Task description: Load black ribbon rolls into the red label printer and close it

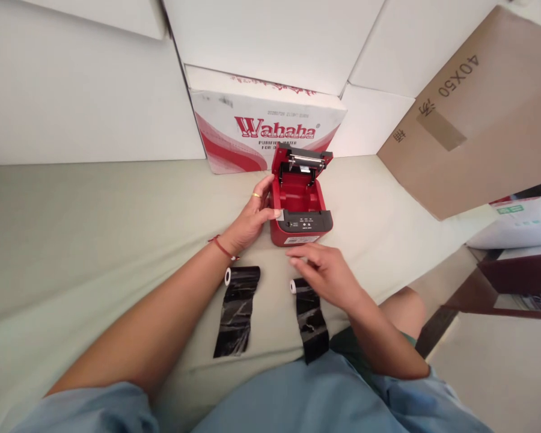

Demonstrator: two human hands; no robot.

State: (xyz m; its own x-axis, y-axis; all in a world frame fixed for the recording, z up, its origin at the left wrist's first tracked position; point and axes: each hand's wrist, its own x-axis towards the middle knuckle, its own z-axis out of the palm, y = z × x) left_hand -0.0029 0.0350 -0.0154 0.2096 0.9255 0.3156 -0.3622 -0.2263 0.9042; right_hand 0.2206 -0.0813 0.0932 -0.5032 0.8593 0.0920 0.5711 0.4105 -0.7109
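Note:
A small red and black printer (277, 231) stands on the pale green cloth with its lid (304, 157) raised, so its red inner bay shows. My left hand (255, 213) grips the printer's left side, thumb on the front left corner and fingers along the side. Just in front of the printer is my right hand (322, 267), fingers loosely bent and apart, with nothing visible in them. Below it lies a roll of black film (313, 322) on a white core, partly unrolled toward me. A second black film roll (237, 307) lies to its left, also partly unrolled.
A white and red Wahaha carton (225, 132) leans behind the printer against white panels (270, 36). At the right stands a large brown cardboard box (478, 120). Pale green cloth (94, 228) covers the surface. Beyond its right edge are a white bag (518, 222) and dark red furniture (523, 270).

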